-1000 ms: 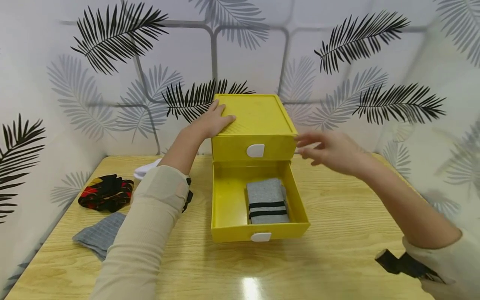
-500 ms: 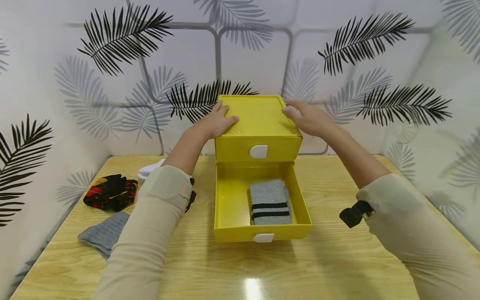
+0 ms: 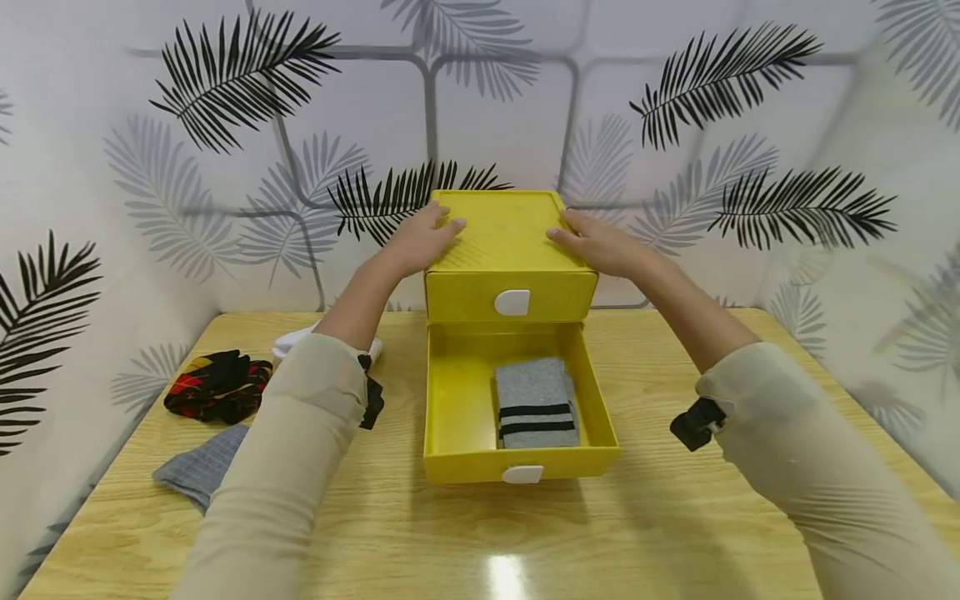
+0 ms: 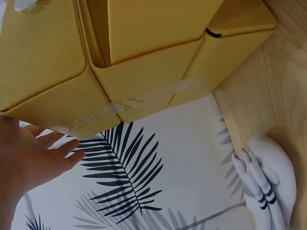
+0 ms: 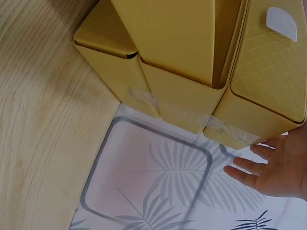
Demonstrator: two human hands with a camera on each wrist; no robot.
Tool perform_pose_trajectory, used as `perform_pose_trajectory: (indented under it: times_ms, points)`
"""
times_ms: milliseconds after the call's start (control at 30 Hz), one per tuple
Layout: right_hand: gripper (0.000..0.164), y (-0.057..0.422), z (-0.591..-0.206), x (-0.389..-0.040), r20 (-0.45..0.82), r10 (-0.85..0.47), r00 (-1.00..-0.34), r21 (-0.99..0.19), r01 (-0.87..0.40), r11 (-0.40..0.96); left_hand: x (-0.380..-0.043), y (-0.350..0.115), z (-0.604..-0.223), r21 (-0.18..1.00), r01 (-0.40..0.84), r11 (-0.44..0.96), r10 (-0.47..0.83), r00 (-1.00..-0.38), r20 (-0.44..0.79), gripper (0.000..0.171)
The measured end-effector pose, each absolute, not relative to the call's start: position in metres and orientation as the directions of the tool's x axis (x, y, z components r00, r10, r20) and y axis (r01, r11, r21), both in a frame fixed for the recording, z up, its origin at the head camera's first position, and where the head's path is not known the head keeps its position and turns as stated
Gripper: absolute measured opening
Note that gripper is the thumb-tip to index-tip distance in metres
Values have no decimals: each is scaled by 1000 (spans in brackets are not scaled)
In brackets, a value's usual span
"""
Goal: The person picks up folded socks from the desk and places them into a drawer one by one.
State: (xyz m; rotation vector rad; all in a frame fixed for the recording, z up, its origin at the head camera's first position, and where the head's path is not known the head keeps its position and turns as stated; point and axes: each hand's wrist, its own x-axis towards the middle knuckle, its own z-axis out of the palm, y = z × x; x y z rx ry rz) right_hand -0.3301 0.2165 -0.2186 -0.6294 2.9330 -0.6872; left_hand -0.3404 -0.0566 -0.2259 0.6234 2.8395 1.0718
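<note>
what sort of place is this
Likely an indoor tabletop corner, perhaps at home: there's a wood-grain table, a leaf-patterned backdrop and a yellow drawer unit with folded grey fabric inside.

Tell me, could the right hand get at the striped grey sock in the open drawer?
Likely yes: the drawer is pulled out, and nothing lies over the sock. The right hand would just have to leave the edge of the yellow box first.

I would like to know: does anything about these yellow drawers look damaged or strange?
Wrinkled strips of what looks like clear tape run across both sides of the yellow drawers, over the joins; that looks makeshift. Nothing else stands out.
</note>
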Motion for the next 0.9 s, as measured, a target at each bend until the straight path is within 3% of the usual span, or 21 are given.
perform_pose_trajectory:
  times_ms: [200, 367, 500, 700, 900]
  points:
    - [62, 215, -219, -328, 43, -396, -917, -473, -368, 800, -336, -82, -235, 769, 324, 551, 252, -943, 217, 51]
    - [57, 215, -220, -328, 78, -403, -912, -483, -388, 785, -332, -114, -260, 760, 261, 596, 169, -965, 199, 49]
    - [54, 215, -222, -328, 89, -398, -913, -473, -390, 790, -328, -135, -291, 673, 209, 709, 180, -977, 114, 51]
    - [51, 214, -223, -329, 96, -412, -906, -478, -405, 779, -328, -165, -332, 431, 149, 890, 169, -986, -10, 45]
    - [56, 215, -223, -330, 79, -403, -912, -473, -390, 790, -331, -183, -356, 320, 212, 924, 261, -958, -120, 37]
